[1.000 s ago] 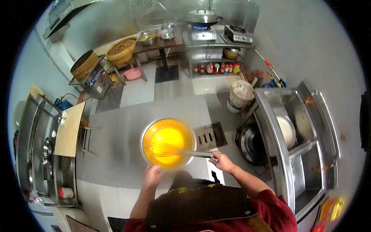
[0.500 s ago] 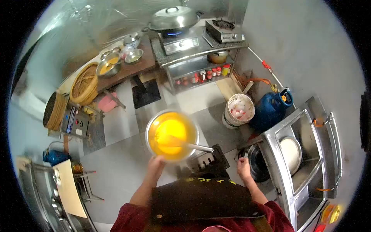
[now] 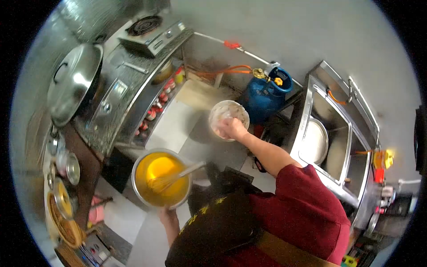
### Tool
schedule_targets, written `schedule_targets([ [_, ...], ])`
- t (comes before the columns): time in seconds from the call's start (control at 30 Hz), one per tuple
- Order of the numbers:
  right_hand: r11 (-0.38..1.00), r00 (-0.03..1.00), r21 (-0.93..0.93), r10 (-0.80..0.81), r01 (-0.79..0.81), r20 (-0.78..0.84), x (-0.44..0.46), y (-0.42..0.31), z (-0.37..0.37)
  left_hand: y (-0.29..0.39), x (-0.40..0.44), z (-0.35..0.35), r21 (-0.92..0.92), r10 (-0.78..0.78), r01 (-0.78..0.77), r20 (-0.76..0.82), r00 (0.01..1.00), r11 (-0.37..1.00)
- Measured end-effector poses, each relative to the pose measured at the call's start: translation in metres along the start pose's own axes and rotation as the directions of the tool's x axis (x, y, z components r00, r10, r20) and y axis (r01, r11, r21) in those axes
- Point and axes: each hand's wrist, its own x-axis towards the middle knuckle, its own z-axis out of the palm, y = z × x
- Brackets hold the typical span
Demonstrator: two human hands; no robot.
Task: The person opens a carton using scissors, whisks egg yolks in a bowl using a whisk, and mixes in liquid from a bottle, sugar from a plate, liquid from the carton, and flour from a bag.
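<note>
A steel bowl [image 3: 138, 189] of bright yellow liquid is held by its lower rim in my left hand [image 3: 168, 215]. A whisk [image 3: 189, 170] stands in the liquid, its metal handle resting over the bowl's right rim. My right hand [image 3: 232, 129] reaches over the mouth of a white bucket [image 3: 241, 113]. Its fingers are blurred against pale contents, so what they hold, if anything, does not show.
A blue gas cylinder [image 3: 266, 100] stands beside the bucket. To the right is a steel sink [image 3: 344, 151] with a pale round basin [image 3: 315, 141]. At the left are a lidded wok [image 3: 75, 84], a gas stove [image 3: 153, 35] and shelved jars [image 3: 155, 107].
The view has turned right toward the bucket and sink. My right hand has let go of the whisk and moved out over the bucket. The bowl stays in my left hand.
</note>
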Motion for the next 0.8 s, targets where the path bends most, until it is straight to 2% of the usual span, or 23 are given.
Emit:
schedule_targets([
  [0.03,0.877,0.972,0.422,0.228,-0.231,0.058,0.005,-0.028,-0.008,0.014,0.012,0.01,0.02,0.043,-0.044,0.051,0.998,0.999],
  [0.07,0.586,0.931,0.723,0.226,-0.366,0.287,0.014,-0.033,-0.019,0.023,0.025,0.022,0.024,0.037,-0.038,0.061,0.997,0.999],
  [0.1,0.18,0.861,0.842,0.12,-0.509,0.495,0.017,-0.033,-0.025,0.035,0.034,0.029,0.111,-0.007,0.007,-0.006,1.0,0.994],
  [0.13,0.018,0.915,0.92,-0.096,-0.392,0.392,0.011,-0.037,-0.022,0.049,0.042,0.028,0.203,-0.044,0.059,-0.08,0.996,0.977],
  [0.17,-0.091,0.928,0.938,-0.202,-0.336,0.313,0.002,-0.045,-0.019,0.044,0.066,0.014,0.135,-0.019,0.015,0.031,0.999,0.991],
  [0.2,-0.187,0.926,0.939,-0.305,-0.287,0.222,-0.003,-0.054,-0.021,0.047,0.075,0.025,0.12,-0.02,0.016,0.034,0.999,0.993],
  [0.3,-0.207,0.931,0.945,-0.318,-0.252,0.178,0.0,-0.058,-0.018,0.075,0.098,0.043,0.17,-0.033,0.037,-0.023,0.999,0.985],
  [0.33,-0.16,0.916,0.95,-0.346,-0.27,0.202,0.006,-0.054,-0.018,0.076,0.112,0.031,0.207,-0.069,0.072,-0.021,0.997,0.976],
  [0.4,0.169,0.947,0.979,-0.28,-0.112,0.156,0.025,-0.031,-0.005,0.074,0.139,0.009,0.239,-0.073,0.085,-0.057,0.996,0.967],
  [0.43,0.803,0.968,0.583,-0.031,-0.125,0.25,0.064,0.029,0.013,0.068,0.15,-0.003,0.373,0.018,-0.031,0.039,0.999,0.927],
  [0.47,0.999,0.993,0.051,0.003,-0.009,0.119,0.091,0.046,0.033,0.066,0.154,-0.001,0.379,0.013,-0.027,0.04,0.999,0.925],
  [0.5,0.86,0.999,-0.51,0.036,-0.038,-0.014,0.117,0.063,0.053,0.065,0.158,0.003,0.386,0.008,-0.023,0.041,0.999,0.922],
  [0.53,0.595,0.982,-0.803,-0.162,0.016,-0.101,0.128,0.052,0.073,0.068,0.16,0.018,0.261,-0.089,0.098,-0.048,0.995,0.96],
  [0.57,0.821,0.994,-0.567,-0.004,-0.06,-0.112,0.161,0.051,0.091,0.064,0.17,0.012,0.317,-0.128,0.136,-0.045,0.991,0.939],
  [0.6,0.948,0.987,-0.276,0.149,-0.16,-0.062,0.196,0.051,0.111,0.055,0.181,0.013,0.211,-0.123,0.121,-0.005,0.992,0.97],
  [0.63,0.969,0.996,-0.23,0.089,-0.091,-0.02,0.224,0.036,0.125,0.044,0.189,0.011,0.218,-0.113,0.126,-0.07,0.991,0.968],
  [0.67,0.959,1.0,-0.284,-0.006,0.0,-0.019,0.274,0.061,0.162,0.032,0.2,0.009,0.223,-0.101,0.13,-0.135,0.986,0.966],
  [0.7,0.939,0.995,-0.333,-0.1,0.09,-0.012,0.324,0.089,0.203,0.018,0.215,0.005,0.218,-0.082,0.113,-0.144,0.986,0.969],
  [0.73,0.943,0.986,-0.289,-0.154,0.164,0.055,0.349,0.087,0.226,0.004,0.226,0.0,0.297,0.004,0.015,-0.064,0.998,0.955],
  [0.8,0.933,0.962,-0.243,-0.24,0.265,0.129,0.413,0.09,0.272,-0.025,0.26,-0.013,0.313,-0.014,0.058,-0.143,0.99,0.948],
])
